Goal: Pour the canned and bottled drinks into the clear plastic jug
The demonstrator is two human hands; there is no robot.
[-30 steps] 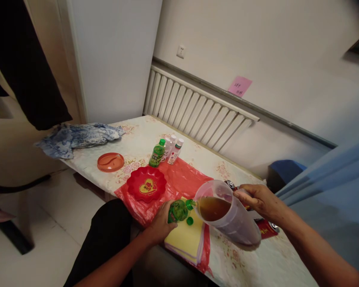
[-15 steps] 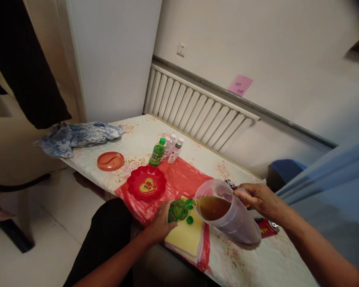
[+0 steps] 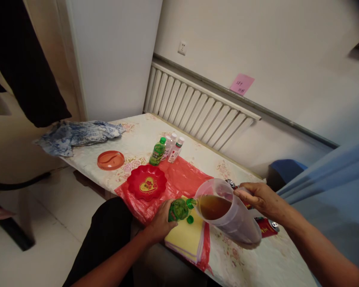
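The left hand (image 3: pixel 160 221) wraps around a green bottle (image 3: pixel 179 210), holding it tilted at the near table edge, its open mouth touching the lip of a clear jug (image 3: pixel 227 215). The right hand (image 3: pixel 259 197) grips the jug by its handle and tips it toward the bottle; brown liquid fills the jug's lower part. A green cap (image 3: pixel 190 219) lies just below the bottle's mouth on a stack of yellow cloths (image 3: pixel 185 237), right beside the left hand. Under these spreads a red plastic sheet (image 3: pixel 182 179) over a floral tablecloth (image 3: pixel 257 263). Just beyond the left hand sits a red scalloped dish (image 3: pixel 146 182); farther off stand a second green bottle (image 3: pixel 157 152) and two small white bottles (image 3: pixel 175 148), with an orange plate (image 3: pixel 110 160) to their left. At the far corner lies a crumpled blue cloth (image 3: pixel 77 134). Behind the table a white radiator (image 3: pixel 197 111) runs along the wall, with a socket (image 3: pixel 182 48) and a pink note (image 3: pixel 241 84) above it.
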